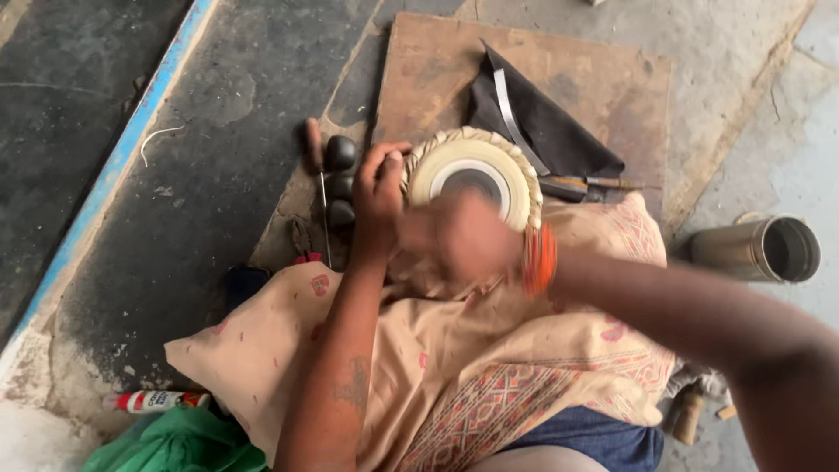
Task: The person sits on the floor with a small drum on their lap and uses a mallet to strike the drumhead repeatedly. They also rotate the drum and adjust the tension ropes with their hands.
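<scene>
A small round drum with a cream skin, a dark centre spot and a braided rim rests on beige patterned cloth over my lap. My left hand grips the drum's left rim. Blurred with motion, my right hand sits over the drum's near edge, and orange bangles ring its wrist. Whether the right hand holds anything cannot be made out.
Dark smooth stones and a thin tool lie left of the drum. A dark cloth with a metal strip lies on a wooden board behind. A metal cup lies on its side at right. A tube and green fabric lie bottom left.
</scene>
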